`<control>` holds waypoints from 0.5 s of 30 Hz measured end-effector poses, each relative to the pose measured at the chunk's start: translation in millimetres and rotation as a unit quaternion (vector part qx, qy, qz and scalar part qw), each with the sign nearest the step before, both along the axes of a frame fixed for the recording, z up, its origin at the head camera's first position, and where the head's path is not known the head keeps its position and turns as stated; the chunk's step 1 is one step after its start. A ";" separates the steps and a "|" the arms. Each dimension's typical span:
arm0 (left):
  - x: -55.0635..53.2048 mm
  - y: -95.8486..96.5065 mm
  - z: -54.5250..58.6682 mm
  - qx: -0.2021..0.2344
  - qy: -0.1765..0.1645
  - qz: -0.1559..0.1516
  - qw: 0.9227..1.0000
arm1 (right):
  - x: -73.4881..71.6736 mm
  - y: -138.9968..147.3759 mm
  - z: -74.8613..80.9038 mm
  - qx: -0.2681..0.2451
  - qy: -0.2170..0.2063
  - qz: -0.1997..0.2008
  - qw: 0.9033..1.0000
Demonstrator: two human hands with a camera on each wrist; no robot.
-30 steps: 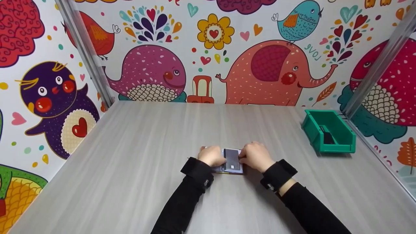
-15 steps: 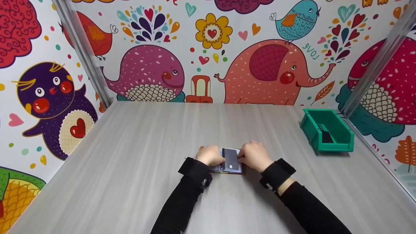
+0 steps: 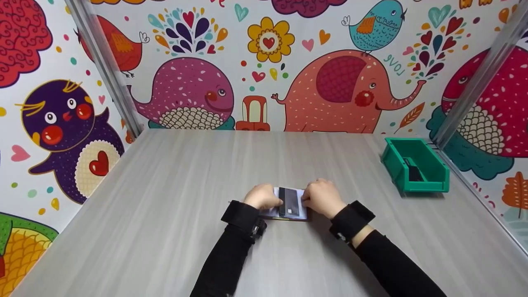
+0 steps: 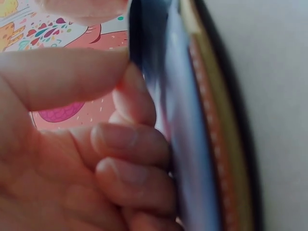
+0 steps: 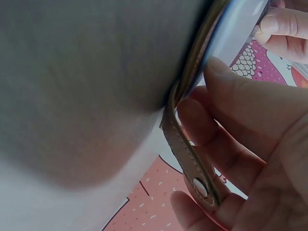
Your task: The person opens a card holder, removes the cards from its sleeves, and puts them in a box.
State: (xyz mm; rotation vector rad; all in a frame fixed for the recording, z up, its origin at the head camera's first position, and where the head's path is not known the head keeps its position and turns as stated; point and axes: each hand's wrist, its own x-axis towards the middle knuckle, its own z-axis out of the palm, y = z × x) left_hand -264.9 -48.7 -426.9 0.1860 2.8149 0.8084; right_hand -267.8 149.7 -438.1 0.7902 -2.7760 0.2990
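Note:
On the table in the head view lies an opened card wallet (image 3: 304, 213) with clear sleeves and a stitched brown edge. A dark card (image 3: 292, 203) with a small pale square lies across its sleeves. My left hand (image 3: 262, 196) pinches the card's left edge between thumb and index finger, the other fingers curled against the sleeves (image 4: 185, 139). My right hand (image 3: 324, 198) grips the wallet's right side, thumb on top. A brown strap (image 5: 185, 149) with a metal snap hangs by its fingers. Whether the card is still inside a sleeve I cannot tell.
A green bin (image 3: 427, 187) stands at the right of the table (image 3: 194, 177), with a black item (image 3: 414, 172) inside. Patterned walls with metal corner posts (image 3: 105, 70) border the table at the back and sides.
My left hand has shifted slightly left, and the dark card has moved left with it, showing more of the sleeve on its right. My right hand stays nearly in place.

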 end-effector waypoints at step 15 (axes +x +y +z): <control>-3.3 -24.8 -0.4 0.091 -0.007 0.001 0.996 | 0.5 0.5 -0.5 -0.001 0.002 0.004 1.000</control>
